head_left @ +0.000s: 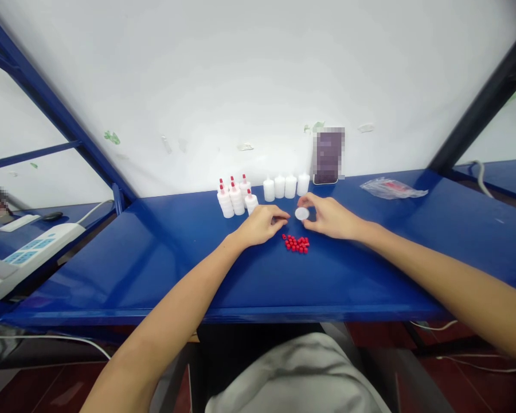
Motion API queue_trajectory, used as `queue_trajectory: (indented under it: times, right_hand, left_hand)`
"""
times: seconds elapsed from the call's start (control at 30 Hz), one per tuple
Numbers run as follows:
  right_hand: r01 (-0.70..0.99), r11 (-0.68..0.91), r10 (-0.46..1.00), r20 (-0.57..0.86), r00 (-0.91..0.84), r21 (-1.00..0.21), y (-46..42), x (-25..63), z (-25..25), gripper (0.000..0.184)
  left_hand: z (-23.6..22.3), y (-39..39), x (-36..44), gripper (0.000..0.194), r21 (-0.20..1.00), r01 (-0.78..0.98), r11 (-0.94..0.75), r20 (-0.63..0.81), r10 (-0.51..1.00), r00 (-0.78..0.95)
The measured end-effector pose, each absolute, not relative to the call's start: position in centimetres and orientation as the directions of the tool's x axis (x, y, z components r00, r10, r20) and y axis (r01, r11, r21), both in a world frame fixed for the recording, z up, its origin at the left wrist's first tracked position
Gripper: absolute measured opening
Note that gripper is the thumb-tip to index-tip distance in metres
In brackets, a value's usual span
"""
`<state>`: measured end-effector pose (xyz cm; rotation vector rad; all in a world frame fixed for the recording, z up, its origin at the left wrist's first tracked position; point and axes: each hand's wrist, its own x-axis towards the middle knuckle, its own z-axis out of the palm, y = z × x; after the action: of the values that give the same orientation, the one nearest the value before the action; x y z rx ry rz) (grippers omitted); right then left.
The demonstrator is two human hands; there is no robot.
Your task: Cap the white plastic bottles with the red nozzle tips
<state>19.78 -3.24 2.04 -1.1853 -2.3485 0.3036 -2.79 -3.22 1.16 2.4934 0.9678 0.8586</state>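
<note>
My right hand (330,217) grips a small white bottle (301,213) lying on its side, its round base facing me. My left hand (263,222) is closed in a pinch beside it, fingertips near the bottle; what it pinches is too small to make out. A pile of small red caps (297,243) lies on the blue table (198,269) just in front of both hands. Behind them stand several white bottles with red caps (235,197) and a row of uncapped white bottles (285,186).
A dark upright object (328,156) leans against the white wall at the back. A clear plastic bag (391,188) lies at the right rear. A white power strip (34,248) sits on the neighbouring table at left. Blue frame bars rise on both sides.
</note>
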Motion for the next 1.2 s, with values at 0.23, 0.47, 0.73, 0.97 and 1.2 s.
queue_trajectory:
  times: [0.23,0.47,0.73,0.97,1.2]
  right_hand:
    - [0.646,0.62,0.784,0.381,-0.489,-0.446,-3.5,19.1,1.8,0.036]
    - [0.657,0.629,0.776,0.38,-0.503,-0.415,-3.6,19.0,2.1,0.035]
    - [0.637,0.659,0.747,0.441,-0.497,-0.399,-4.1,18.8,2.3,0.033]
    - [0.453,0.611,0.792,0.491,-0.364,-0.649,-4.3,18.1,2.0,0.043]
    - [0.242,0.464,0.869,0.385,-0.31,-0.852,-4.6,17.5,2.2,0.04]
  left_hand:
    - [0.4,-3.4,-1.4,0.023,0.791,0.213,-0.574,0.481,0.798,0.363]
    - [0.5,-3.4,-1.4,0.018,0.772,0.21,-0.6,0.526,0.788,0.319]
    - [0.6,-3.9,-1.3,0.014,0.531,0.325,-0.782,0.679,0.623,0.388]
    - [0.9,-4.2,-1.1,0.021,0.062,0.456,-0.888,0.796,0.319,0.514]
    - [0.6,-4.5,-0.3,0.027,-0.134,0.501,-0.855,0.751,0.242,0.614]
